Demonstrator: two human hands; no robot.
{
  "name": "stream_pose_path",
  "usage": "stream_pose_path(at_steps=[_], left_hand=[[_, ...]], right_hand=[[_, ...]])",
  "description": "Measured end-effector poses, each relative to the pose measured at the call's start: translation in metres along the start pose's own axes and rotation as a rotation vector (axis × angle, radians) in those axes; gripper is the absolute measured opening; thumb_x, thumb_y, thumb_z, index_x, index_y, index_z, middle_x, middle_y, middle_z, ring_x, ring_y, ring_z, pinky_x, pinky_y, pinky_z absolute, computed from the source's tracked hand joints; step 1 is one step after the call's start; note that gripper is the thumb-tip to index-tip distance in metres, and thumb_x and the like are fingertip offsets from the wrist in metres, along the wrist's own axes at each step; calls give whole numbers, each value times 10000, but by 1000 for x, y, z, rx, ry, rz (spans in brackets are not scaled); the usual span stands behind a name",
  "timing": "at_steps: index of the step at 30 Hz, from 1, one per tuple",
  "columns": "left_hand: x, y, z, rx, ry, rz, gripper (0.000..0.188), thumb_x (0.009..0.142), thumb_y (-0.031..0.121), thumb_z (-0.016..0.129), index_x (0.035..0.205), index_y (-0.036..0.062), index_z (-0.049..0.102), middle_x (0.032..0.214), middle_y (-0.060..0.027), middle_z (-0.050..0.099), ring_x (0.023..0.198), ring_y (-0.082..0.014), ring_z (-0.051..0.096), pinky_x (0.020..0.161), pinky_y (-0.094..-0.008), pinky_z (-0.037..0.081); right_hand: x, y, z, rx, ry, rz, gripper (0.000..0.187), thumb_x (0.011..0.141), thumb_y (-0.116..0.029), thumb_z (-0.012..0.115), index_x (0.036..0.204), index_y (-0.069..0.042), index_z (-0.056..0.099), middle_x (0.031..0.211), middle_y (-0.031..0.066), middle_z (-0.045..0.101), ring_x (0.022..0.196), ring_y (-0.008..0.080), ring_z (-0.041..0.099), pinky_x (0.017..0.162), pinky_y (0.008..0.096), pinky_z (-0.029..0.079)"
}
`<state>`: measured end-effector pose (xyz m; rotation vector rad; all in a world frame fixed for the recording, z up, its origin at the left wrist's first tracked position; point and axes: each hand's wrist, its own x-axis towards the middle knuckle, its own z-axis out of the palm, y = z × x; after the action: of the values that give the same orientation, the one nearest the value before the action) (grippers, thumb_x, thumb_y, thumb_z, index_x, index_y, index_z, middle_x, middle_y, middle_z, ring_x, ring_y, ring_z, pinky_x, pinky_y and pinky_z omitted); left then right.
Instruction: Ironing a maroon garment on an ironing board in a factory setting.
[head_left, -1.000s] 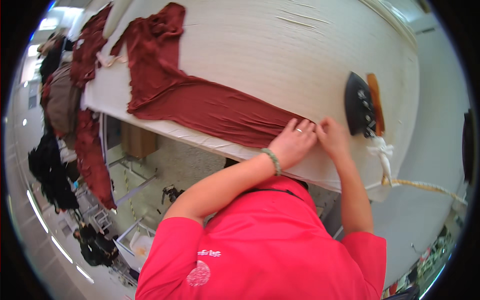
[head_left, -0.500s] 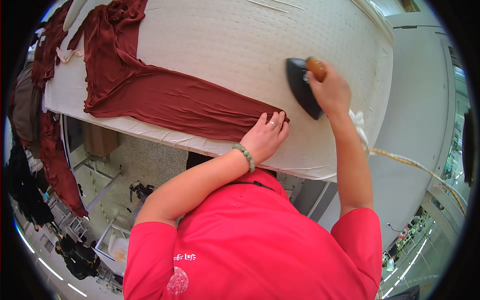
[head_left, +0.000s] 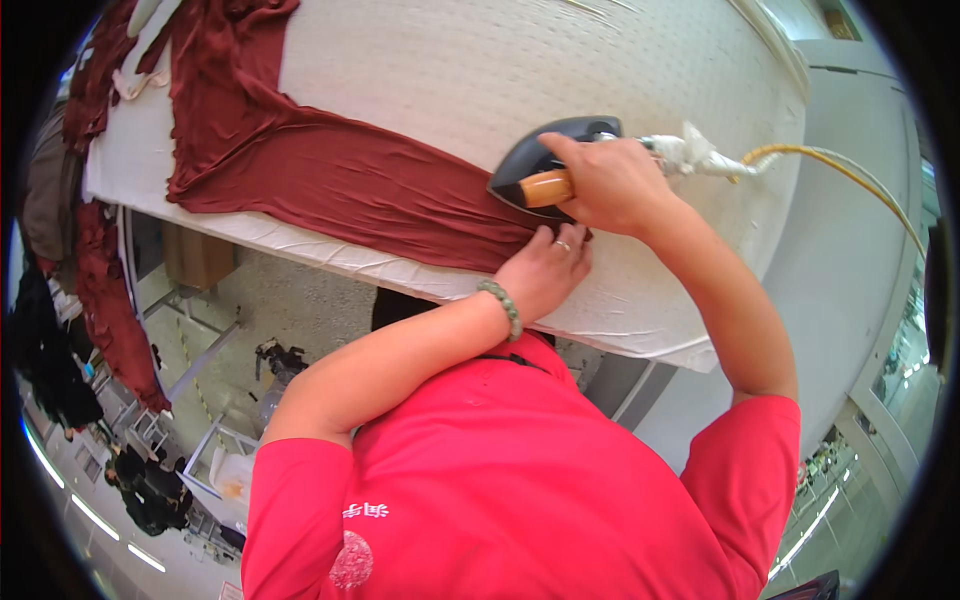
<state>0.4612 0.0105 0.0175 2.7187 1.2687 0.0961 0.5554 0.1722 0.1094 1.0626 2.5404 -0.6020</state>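
Note:
A dark maroon garment (head_left: 340,175) lies on the padded white table, one long narrow part, like a sleeve or leg, stretching right toward me. My right hand (head_left: 620,185) is wrapped round the orange-brown handle of a black iron (head_left: 520,160). The iron's pointed end faces left, and it overlaps the upper edge of the narrow part near its right end. Close below the iron, my left hand (head_left: 545,275) rests on the end of the narrow part, fingers slightly bent and apart. Fine wrinkles run along the cloth. The iron's soleplate is hidden.
A white-wrapped hose and yellow cord (head_left: 800,150) run right from the iron. The padded table (head_left: 420,70) has its near edge at my waist. More maroon cloth (head_left: 115,300) hangs off at the left. A brown box (head_left: 198,255) stands below the table.
The iron has moved left and turned, from the bare table onto the garment's edge. My left hand has shifted slightly right and down, staying at the cloth's end.

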Motion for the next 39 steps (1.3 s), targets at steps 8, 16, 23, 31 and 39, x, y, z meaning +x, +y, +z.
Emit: stream_pose_path(at_steps=[8,16,23,31,39], left_hand=[[-17,-43,-12,-259,209,58,291,921,181,531,1160,38,616,1132,-170,665,970,-269,654,797,-405,533],[-108,-333,-93,-137,-185,-416,183,945,132,624,1119,74,626,1054,-144,651,915,-371,697,780,-471,571],[-78,-387,-116,-359,-517,-325,166,932,208,720,944,47,683,1015,-154,630,978,-370,651,850,-454,531],[-42,-366,-112,-367,-284,-261,126,910,146,727,901,34,669,960,-145,608,941,-361,622,832,-442,515],[-33,-342,-121,-341,-125,-269,133,928,160,707,944,36,659,996,-165,632,944,-371,658,806,-448,546]], right_hand=[[-11,19,13,4,21,59,681,742,-210,791,1358,-58,545,837,165,724,793,372,710,700,487,552],[-17,15,25,-32,22,11,589,751,-194,783,1290,-84,572,789,142,712,732,356,707,649,475,537],[-3,-12,11,-18,59,90,508,778,-211,766,1240,-82,596,760,129,708,707,348,706,638,469,540],[40,-59,-37,61,62,251,406,818,-247,748,1156,-61,620,772,155,716,728,349,721,659,482,560],[116,-120,-83,104,12,334,343,862,-264,720,1100,-35,630,845,199,736,802,387,731,728,492,579]])
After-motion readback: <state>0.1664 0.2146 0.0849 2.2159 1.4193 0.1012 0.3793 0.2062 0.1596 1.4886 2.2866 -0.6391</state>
